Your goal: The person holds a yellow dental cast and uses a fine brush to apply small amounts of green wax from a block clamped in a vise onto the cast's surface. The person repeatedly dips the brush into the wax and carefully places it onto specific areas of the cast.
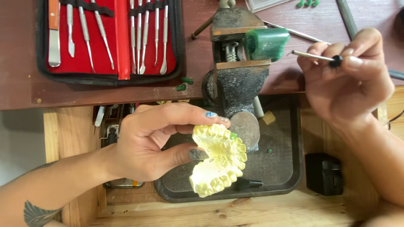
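The left hand (147,141) grips a pale yellow dental cast (219,162) between thumb and fingers, teeth facing up, held above a dark tray (282,168) that sits in an open wooden drawer (67,134). A small green speck sits on one tooth near the fingertips. The right hand (349,82) is closed on a thin metal tool (313,56) with a black collar, pinched between thumb and forefinger, its tip pointing left toward a green wax block (266,43). That block rests on a rusty vise (235,67) clamped at the edge of the table (25,90). On the table to the left lies an open red instrument case (110,38) with steel tools in rows. A few green wax bits (184,84) lie just beside the case. A black box (325,173) stands right of the tray.
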